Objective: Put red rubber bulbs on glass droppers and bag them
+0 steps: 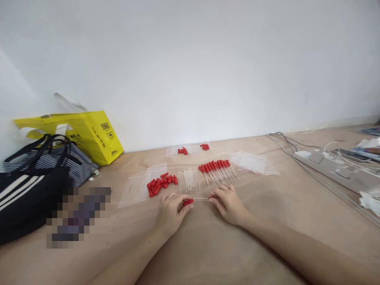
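My left hand [175,209] pinches a red rubber bulb [188,202] between thumb and fingers. From the right, my right hand [227,204] grips the end of a thin clear tube [201,199], whose other end points at the bulb's mouth, very close to it. Just beyond my left hand lies a pile of red bulbs [160,184] on a clear plastic bag [135,190]. A row of clear tubes [189,179] lies beside the pile. To their right, several tubes with red bulbs on their far ends [219,173] lie side by side.
Bags with more red bulbs [183,151] lie near the wall. Flat plastic bags [255,162] are at the right. A yellow bag [86,134] and a black bag [32,198] stand left, near a blurred-out item [80,213]. A power strip [338,168] with cables is far right.
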